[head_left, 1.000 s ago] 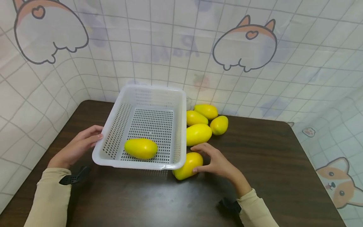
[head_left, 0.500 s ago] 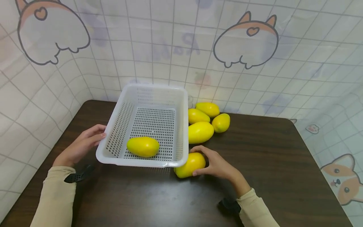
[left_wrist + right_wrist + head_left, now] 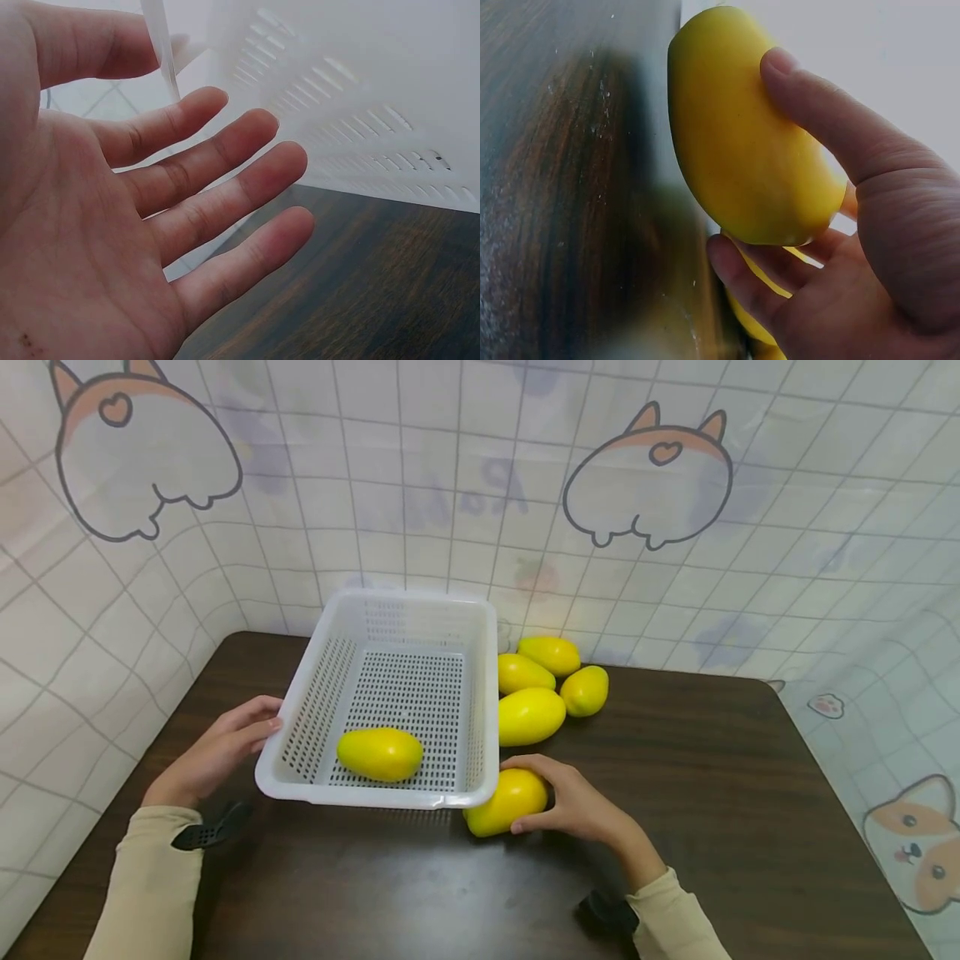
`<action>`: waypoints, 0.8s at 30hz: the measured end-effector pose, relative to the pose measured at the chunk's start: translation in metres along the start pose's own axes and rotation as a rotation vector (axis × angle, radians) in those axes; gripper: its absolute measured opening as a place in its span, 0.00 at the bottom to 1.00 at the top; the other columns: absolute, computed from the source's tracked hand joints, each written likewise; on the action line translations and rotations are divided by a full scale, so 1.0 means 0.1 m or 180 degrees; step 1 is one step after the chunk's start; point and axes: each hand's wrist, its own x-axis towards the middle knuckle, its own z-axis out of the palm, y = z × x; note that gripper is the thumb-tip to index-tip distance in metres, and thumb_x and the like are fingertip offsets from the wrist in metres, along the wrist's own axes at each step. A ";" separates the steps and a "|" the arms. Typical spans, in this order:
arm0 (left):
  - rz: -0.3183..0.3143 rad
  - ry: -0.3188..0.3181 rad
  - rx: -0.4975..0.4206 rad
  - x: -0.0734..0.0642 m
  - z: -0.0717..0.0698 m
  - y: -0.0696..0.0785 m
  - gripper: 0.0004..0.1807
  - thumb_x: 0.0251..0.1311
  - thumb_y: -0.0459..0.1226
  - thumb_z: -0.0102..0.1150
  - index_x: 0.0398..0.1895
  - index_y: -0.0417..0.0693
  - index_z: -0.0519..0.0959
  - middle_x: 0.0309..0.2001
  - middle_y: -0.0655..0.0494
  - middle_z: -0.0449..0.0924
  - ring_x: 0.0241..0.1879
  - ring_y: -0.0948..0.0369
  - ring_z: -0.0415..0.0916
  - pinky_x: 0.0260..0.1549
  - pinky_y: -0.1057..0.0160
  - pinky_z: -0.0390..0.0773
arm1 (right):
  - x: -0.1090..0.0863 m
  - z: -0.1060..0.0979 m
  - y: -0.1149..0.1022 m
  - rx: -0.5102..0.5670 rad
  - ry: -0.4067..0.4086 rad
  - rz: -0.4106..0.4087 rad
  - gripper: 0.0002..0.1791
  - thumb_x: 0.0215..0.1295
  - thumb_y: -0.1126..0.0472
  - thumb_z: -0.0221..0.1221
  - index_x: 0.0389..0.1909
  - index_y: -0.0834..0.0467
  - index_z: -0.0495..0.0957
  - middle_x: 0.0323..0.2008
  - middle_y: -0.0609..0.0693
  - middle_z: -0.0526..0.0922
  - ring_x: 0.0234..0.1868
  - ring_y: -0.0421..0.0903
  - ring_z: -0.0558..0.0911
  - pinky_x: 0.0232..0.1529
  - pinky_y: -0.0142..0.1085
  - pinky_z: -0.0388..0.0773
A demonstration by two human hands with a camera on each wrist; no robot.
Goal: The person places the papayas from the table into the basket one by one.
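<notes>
A white perforated plastic basket (image 3: 408, 797) stands on the dark table, with one yellow mango (image 3: 380, 754) lying in its near part. My left hand (image 3: 228, 747) is at the basket's left rim. In the left wrist view its thumb tip shows behind the rim (image 3: 159, 45), while the other fingers (image 3: 247, 244) are spread and nearly straight beside the wall. My right hand (image 3: 573, 802) grips another mango (image 3: 510, 803) by the basket's near right corner, thumb on the near side and fingers round the far side. The right wrist view shows the thumb (image 3: 821, 105) pressed along this mango (image 3: 742, 135).
Several more yellow mangoes (image 3: 531, 717) lie grouped against the basket's right side, towards the back. The dark wooden table (image 3: 720, 810) extends to the right and front. A white tile-patterned sheet (image 3: 465, 485) with dog drawings hangs behind and at both sides.
The right hand's fingers and thumb have closed in round the mango by the basket's corner. The head view has shifted slightly. The left hand stays at the rim.
</notes>
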 end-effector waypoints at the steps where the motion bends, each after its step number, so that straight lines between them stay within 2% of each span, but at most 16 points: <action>1: -0.0004 0.0002 0.0007 0.00 0.00 0.00 0.21 0.74 0.45 0.42 0.63 0.45 0.63 0.52 0.67 0.73 0.48 0.70 0.78 0.47 0.70 0.75 | -0.01 0.00 0.00 0.0012 0.0006 0.0009 0.40 0.47 0.47 0.74 0.63 0.45 0.69 0.59 0.39 0.75 0.55 0.41 0.74 0.62 0.47 0.70; 11: 0.0059 -0.0013 -0.0039 -0.02 -0.01 -0.05 0.19 0.74 0.43 0.42 0.62 0.45 0.64 0.51 0.68 0.74 0.48 0.70 0.78 0.47 0.71 0.75 | -0.04 -0.02 0.02 0.0062 0.0059 0.0098 0.39 0.48 0.47 0.73 0.63 0.46 0.69 0.60 0.40 0.75 0.56 0.41 0.74 0.63 0.49 0.70; 18: 0.0022 -0.0002 0.0029 -0.01 0.02 -0.05 0.21 0.73 0.45 0.43 0.64 0.45 0.63 0.53 0.67 0.73 0.49 0.69 0.78 0.50 0.64 0.76 | -0.09 -0.07 0.00 0.0265 0.0125 0.0192 0.39 0.48 0.48 0.73 0.63 0.44 0.69 0.60 0.41 0.74 0.54 0.45 0.74 0.62 0.51 0.69; 24: 0.0049 0.0013 -0.0006 0.00 0.00 -0.05 0.20 0.74 0.44 0.42 0.63 0.45 0.64 0.52 0.67 0.73 0.48 0.70 0.78 0.47 0.71 0.75 | -0.09 -0.13 0.01 0.0252 0.0174 0.0151 0.40 0.49 0.49 0.73 0.64 0.47 0.69 0.61 0.41 0.73 0.55 0.45 0.74 0.62 0.51 0.69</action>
